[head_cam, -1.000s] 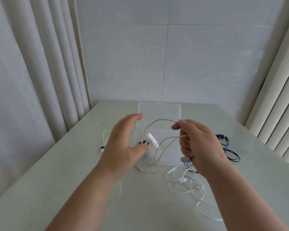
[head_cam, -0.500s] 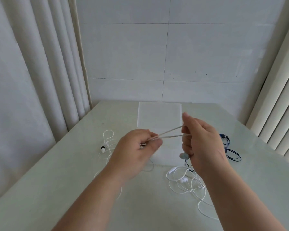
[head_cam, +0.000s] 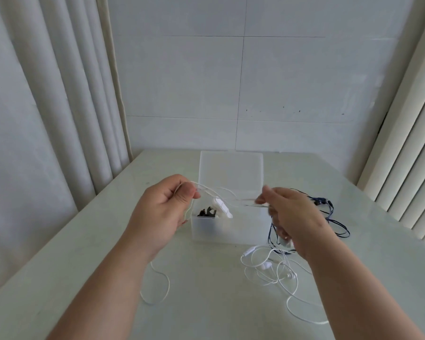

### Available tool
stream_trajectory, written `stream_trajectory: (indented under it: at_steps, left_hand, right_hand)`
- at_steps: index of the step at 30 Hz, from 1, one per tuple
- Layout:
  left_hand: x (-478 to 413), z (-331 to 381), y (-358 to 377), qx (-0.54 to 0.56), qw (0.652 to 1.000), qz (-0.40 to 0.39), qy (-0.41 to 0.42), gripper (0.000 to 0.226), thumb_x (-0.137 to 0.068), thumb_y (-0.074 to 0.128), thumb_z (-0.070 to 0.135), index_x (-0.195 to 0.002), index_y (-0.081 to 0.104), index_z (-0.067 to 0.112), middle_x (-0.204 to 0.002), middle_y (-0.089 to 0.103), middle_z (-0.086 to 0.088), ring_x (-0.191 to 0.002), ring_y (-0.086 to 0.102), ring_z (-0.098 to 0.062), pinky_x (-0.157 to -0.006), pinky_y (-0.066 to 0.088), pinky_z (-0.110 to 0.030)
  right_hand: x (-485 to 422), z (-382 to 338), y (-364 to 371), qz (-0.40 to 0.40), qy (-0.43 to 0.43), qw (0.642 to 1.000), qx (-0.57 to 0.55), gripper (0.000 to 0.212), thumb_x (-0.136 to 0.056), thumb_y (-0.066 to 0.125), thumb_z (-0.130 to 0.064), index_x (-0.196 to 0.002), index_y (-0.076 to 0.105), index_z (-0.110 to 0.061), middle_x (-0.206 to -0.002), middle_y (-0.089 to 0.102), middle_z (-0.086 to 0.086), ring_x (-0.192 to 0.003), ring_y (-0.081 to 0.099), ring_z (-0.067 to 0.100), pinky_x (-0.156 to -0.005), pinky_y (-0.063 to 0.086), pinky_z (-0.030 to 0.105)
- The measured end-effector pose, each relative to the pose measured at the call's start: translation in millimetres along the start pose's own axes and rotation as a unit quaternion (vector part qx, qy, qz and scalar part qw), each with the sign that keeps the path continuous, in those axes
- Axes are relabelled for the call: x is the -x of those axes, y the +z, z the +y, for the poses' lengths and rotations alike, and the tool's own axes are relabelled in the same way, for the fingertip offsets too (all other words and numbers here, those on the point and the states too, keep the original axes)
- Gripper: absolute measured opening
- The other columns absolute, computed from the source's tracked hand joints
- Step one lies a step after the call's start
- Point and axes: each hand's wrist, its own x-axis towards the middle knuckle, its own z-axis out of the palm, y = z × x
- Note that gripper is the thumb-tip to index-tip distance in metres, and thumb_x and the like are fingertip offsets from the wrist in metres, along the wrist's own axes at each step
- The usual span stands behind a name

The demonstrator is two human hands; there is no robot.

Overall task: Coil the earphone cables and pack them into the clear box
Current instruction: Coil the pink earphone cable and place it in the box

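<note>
Tabletop (head_cam: 206, 303) — loose earphones (head_cam: 265, 266) beside clear box (head_cam: 231, 231); left hand (head_cam: 162, 212), right hand (head_cam: 295, 217) pinch cable (head_cam: 223, 210).

Bright, soft diffuse light, barely any shadows; faint sheen on pale glossy tabletop (head_cam: 383, 229); right hand (head_cam: 292, 217) motion-blurred; wide-angle bends white pleated curtains (head_cam: 47, 94) at edges

A pale green table (head_cam: 84, 266) carries a clear box (head_cam: 231, 231) at its middle. Near right of the box lie tangled white earphones (head_cam: 265, 266), dark blue earphones (head_cam: 339, 224) farther right, and a white cable (head_cam: 167, 283) loop near left.
</note>
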Motion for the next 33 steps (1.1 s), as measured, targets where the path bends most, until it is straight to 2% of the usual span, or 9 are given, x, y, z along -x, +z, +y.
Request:
stream_trajectory:
  at_steps: [3, 7, 10, 12, 15, 20, 25, 30, 33]
  left_hand:
    - [1, 3, 0, 0.036, 0.999, 0.014, -0.012, 0.036, -0.085, 0.052, 0.041, -0.064, 0.051, 0.013, -0.051, 0.029, 0.008, -0.048, 0.020, -0.013, -0.044, 0.022, -0.021]
    - [1, 5, 1, 0.102, 0.995, 0.013, -0.016, 0.042, -0.086, 0.051, 0.037, -0.069, 0.039, 0.001, -0.061, 0.019, -0.008, -0.056, 0.012, -0.024, -0.053, 0.012, -0.037]
    - [1, 5, 1, 0.112, 0.994, 0.009, -0.014, 0.042, -0.086, 0.052, 0.038, -0.066, 0.036, 0.004, -0.058, 0.021, -0.006, -0.056, 0.011, -0.026, -0.054, 0.010, -0.042]
    - [2, 5, 2, 0.116, 0.993, 0.000, -0.013, 0.042, -0.086, 0.051, 0.039, -0.065, 0.037, 0.005, -0.055, 0.025, -0.001, -0.056, 0.011, -0.026, -0.054, 0.009, -0.044]
    - [3, 6, 4, 0.110, 0.994, -0.012, -0.010, 0.046, -0.086, 0.050, 0.041, -0.067, 0.037, 0.002, -0.054, 0.027, 0.001, -0.055, 0.012, -0.026, -0.054, 0.010, -0.044]
    - [4, 5, 5, 0.043, 0.998, -0.033, 0.014, 0.049, -0.088, 0.052, 0.047, -0.066, 0.036, 0.006, -0.062, 0.023, -0.010, -0.054, 0.018, -0.019, -0.053, 0.014, -0.040]
    - [5, 5, 5, 0.025, 0.999, -0.035, 0.027, 0.053, -0.083, 0.052, 0.055, -0.066, 0.037, 0.007, -0.059, 0.026, -0.003, -0.050, 0.022, -0.014, -0.051, 0.016, -0.034]
    - [3, 3, 5, 0.008, 0.999, -0.028, 0.027, 0.045, -0.088, 0.048, 0.043, -0.066, 0.040, 0.005, -0.055, 0.030, 0.000, -0.048, 0.025, -0.011, -0.050, 0.020, -0.030]
    - [2, 0, 5, -0.008, 0.999, -0.045, 0.028, 0.041, -0.088, 0.048, 0.042, -0.065, 0.049, 0.008, -0.051, 0.035, 0.007, -0.047, 0.029, -0.010, -0.048, 0.024, -0.025]
  right_hand:
    - [8, -3, 8, -0.165, 0.086, 0.982, -0.041, 0.045, -0.099, 0.047, -0.037, -0.071, 0.070, -0.010, -0.060, 0.053, 0.006, -0.046, 0.039, 0.017, -0.042, 0.029, 0.024]
    - [15, -8, 15, -0.295, 0.125, 0.945, -0.069, 0.062, -0.094, 0.039, -0.058, -0.110, 0.064, -0.003, -0.073, 0.065, 0.018, -0.053, 0.055, 0.024, -0.046, 0.043, 0.028]
    - [20, -5, 17, -0.356, 0.098, 0.929, -0.031, 0.080, -0.073, 0.056, -0.075, -0.121, 0.059, -0.012, -0.078, 0.067, 0.017, -0.063, 0.060, 0.027, -0.055, 0.051, 0.031]
    - [23, -4, 17, -0.378, 0.051, 0.924, 0.015, 0.063, -0.073, 0.071, -0.056, -0.115, 0.062, -0.011, -0.083, 0.067, 0.009, -0.071, 0.063, 0.024, -0.066, 0.054, 0.031]
    - [28, -5, 23, -0.323, -0.020, 0.932, 0.160, 0.036, -0.072, 0.082, -0.030, -0.099, 0.062, -0.014, -0.084, 0.064, -0.007, -0.073, 0.062, 0.012, -0.071, 0.049, 0.023]
    - [27, -2, 36, -0.191, -0.059, 0.952, 0.233, 0.066, -0.063, 0.085, -0.044, -0.109, 0.038, -0.037, -0.107, 0.063, -0.015, -0.094, 0.065, 0.002, -0.081, 0.054, 0.029]
    - [27, -4, 36, -0.142, -0.099, 0.942, 0.288, 0.044, -0.062, 0.076, -0.060, -0.087, 0.051, -0.035, -0.070, 0.068, -0.014, -0.063, 0.062, 0.004, -0.063, 0.050, 0.027]
    - [26, -6, 30, -0.043, -0.191, 0.971, 0.136, 0.024, -0.070, 0.062, -0.027, -0.064, 0.041, -0.017, -0.052, 0.036, -0.010, -0.052, 0.030, 0.012, -0.053, 0.029, 0.030]
    - [28, -6, 32, -0.121, -0.170, 0.977, -0.030, 0.022, -0.067, 0.051, -0.014, -0.086, 0.059, -0.023, -0.080, 0.065, 0.001, -0.071, 0.055, 0.016, -0.068, 0.044, 0.035]
